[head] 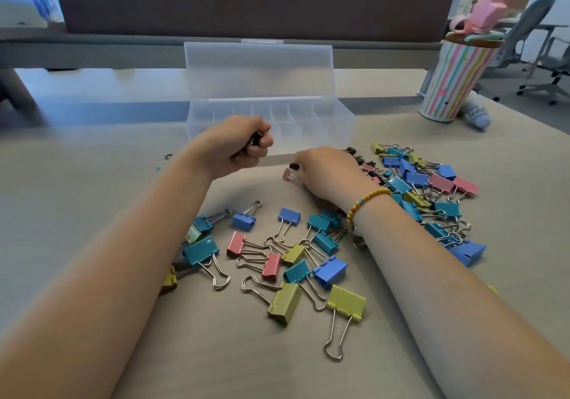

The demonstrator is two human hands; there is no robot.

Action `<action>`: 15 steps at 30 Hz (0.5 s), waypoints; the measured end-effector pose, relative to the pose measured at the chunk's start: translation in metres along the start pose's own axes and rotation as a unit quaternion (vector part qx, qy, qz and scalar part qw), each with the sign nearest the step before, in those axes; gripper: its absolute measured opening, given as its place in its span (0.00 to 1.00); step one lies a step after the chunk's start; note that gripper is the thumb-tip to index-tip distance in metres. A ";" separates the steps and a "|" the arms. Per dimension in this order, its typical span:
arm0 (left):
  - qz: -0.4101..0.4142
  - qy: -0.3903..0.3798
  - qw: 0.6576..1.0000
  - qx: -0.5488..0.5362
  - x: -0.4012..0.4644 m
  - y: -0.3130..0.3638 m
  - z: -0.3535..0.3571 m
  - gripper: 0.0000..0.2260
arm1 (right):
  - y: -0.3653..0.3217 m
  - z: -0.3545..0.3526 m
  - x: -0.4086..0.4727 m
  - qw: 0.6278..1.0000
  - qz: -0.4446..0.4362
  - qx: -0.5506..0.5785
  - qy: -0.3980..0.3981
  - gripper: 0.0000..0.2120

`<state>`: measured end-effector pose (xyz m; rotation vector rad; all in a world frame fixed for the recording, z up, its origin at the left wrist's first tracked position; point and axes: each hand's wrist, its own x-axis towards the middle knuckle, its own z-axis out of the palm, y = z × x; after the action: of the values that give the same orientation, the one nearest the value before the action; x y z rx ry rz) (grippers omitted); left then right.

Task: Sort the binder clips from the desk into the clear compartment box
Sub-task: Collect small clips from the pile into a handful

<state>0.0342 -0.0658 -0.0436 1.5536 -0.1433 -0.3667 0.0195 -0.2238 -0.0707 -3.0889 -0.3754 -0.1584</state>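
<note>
clear box (339,121) stands open at the far side of the desk (92,182), lid (259,68) tilted up behind it. compartments run in rows; nothing can be made out in those that show, and the near left ones are hidden by the left hand.

left hand (237,145) is a closed fist in front of the box, fingers curled round something small and black (255,138); most likely small clips, cannot tell how many.

right hand (324,173), beaded bracelet (365,202) at the wrist, is low at the desk, fingertips pinching a small black clip (294,166); a small pink clip (287,174) lies just beside it.

binder clips lie loose on the desk: one scatter (296,263) between the forearms, blue, teal, pink, yellow-green; a denser heap (425,189) right of the right hand, with small black ones at its far edge.

striped cup (456,77) far right.
</note>
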 end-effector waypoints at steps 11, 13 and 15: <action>-0.041 0.022 0.998 -0.043 0.004 -0.005 -0.006 0.10 | 0.010 -0.008 -0.008 0.995 -0.011 0.088 -0.052 0.14; -0.033 0.030 0.999 0.010 0.004 -0.006 -0.006 0.14 | 0.006 -0.011 -0.008 0.994 -0.024 0.089 -0.065 0.14; -0.027 0.032 0.992 0.116 0.003 -0.006 -0.005 0.15 | 0.002 -0.012 -0.010 0.992 -0.029 0.089 -0.084 0.15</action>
<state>0.0381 -0.0620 -0.0504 1.7993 -0.0961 -0.3524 0.0094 -0.2285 -0.0594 -2.9250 -0.4567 0.1273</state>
